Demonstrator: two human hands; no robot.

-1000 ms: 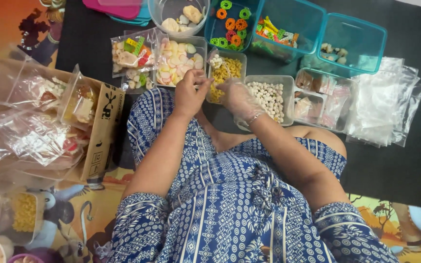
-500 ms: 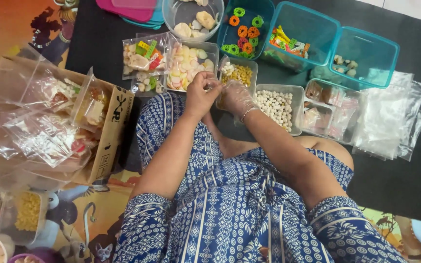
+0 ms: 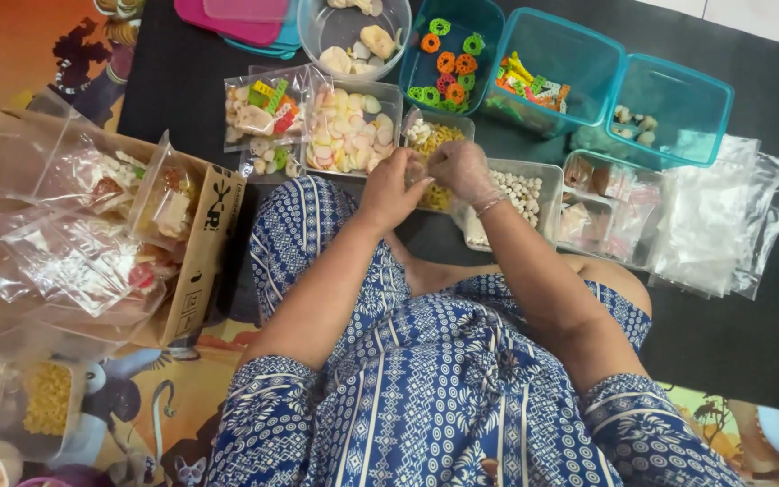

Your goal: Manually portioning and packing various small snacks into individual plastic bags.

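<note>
Head view, seated person over a dark floor mat (image 3: 750,298). I see a small clear plastic bag (image 3: 427,149) held above the middle of the mat's near edge, thin and glossy, part-filled with small yellow and white pieces; it hangs over a clear rectangular tray of yellow pieces (image 3: 441,194). My left hand (image 3: 392,188), bare, is curled narrowly with its fingertips pinched on the bag's left edge. My right hand (image 3: 464,169), inside a loose transparent glove, is likewise closed on the bag's right edge, so the two hands nearly meet. Just right of them lies a clear tray of round white pieces (image 3: 520,191); just left, a tray of pale pink and yellow discs (image 3: 349,131). Along the mat's far edge stand teal plastic tubs (image 3: 588,50), one holding orange and green rings (image 3: 448,59). A heap of empty clear bags (image 3: 719,216) rests at the mat's right edge. A cardboard box (image 3: 200,252) of filled bags sits off its left edge.
</note>
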